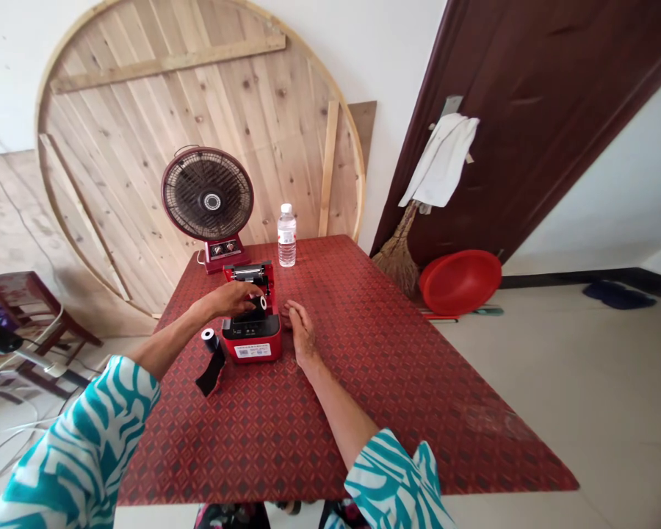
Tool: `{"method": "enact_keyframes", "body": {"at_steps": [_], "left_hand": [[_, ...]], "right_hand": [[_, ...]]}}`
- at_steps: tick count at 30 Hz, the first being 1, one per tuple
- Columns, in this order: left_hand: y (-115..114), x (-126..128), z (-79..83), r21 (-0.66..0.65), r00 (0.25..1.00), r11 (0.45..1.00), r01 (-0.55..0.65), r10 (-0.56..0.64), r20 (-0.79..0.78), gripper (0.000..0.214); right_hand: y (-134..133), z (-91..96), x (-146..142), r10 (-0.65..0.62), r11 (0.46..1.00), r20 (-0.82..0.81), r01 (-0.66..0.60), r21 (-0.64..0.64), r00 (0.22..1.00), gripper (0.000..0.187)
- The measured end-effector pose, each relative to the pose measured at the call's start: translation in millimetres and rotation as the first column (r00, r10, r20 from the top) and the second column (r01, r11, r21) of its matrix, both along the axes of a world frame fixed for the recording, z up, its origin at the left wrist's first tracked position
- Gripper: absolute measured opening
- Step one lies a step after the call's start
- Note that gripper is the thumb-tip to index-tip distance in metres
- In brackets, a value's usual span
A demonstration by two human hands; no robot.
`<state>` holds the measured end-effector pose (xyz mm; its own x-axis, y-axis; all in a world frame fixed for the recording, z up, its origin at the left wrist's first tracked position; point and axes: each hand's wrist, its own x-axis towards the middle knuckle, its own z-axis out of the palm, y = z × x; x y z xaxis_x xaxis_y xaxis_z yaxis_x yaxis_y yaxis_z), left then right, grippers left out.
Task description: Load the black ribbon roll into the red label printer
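A red and black label printer [253,338] stands on the table with its lid raised, showing a metal roller inside. My left hand [236,297] reaches into it from the left, fingers closed around a black ribbon roll [258,303] with a white core end facing right. Part of that roll is hidden by the fingers. To the right of the printer, my right hand [302,330] holds nothing; its fingers are loosely curved and apart, close to the printer's side. Left of the printer lies a second black roll [210,339] with a loose black strip trailing toward me.
The table [363,411] has a red patterned cover. A fan [209,198] stands at the back left, beside a water bottle [287,239]. A round wooden board [170,110] leans on the wall. On the floor at right are a broom [399,257] and a red basin [463,283].
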<state>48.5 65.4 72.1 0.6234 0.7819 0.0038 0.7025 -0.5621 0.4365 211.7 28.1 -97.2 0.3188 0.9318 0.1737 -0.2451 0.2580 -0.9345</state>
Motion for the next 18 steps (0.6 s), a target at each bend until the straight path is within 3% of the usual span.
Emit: {"method": "enact_keyframes", "body": {"at_steps": [4,7,10,12,14,18], "left_hand": [[-12,-37,11.8,-0.011,0.963,1.000,-0.024,0.026,0.267,0.034],[-17,-74,1.9,-0.130,0.813,0.986,-0.102,0.158,0.561,0.043],[-15,-103,-25.6,-0.253,0.628,0.946,-0.202,0.323,0.707,0.047],[-10,-113,-48.9,-0.292,0.572,0.919,-0.264,0.393,0.721,0.048],[-4,-117,-71.6,-0.282,0.558,0.903,-0.324,0.424,0.714,0.046],[7,-116,-106.9,-0.302,0.599,0.861,-0.409,0.503,0.623,0.041]], "right_hand": [[-3,2.9,2,-0.002,1.000,-0.045,0.001,-0.028,0.999,0.043],[-6,5.5,3,0.009,0.999,-0.062,-0.011,-0.037,0.998,0.043],[-7,7.5,3,0.015,0.999,-0.066,-0.017,-0.037,0.998,0.044],[-7,8.2,2,0.002,1.000,-0.061,-0.004,-0.027,0.998,0.044],[-7,8.4,2,-0.008,1.000,-0.068,0.006,-0.028,0.998,0.044],[-7,8.1,2,-0.009,0.998,-0.093,0.004,-0.058,0.996,0.046]]}}
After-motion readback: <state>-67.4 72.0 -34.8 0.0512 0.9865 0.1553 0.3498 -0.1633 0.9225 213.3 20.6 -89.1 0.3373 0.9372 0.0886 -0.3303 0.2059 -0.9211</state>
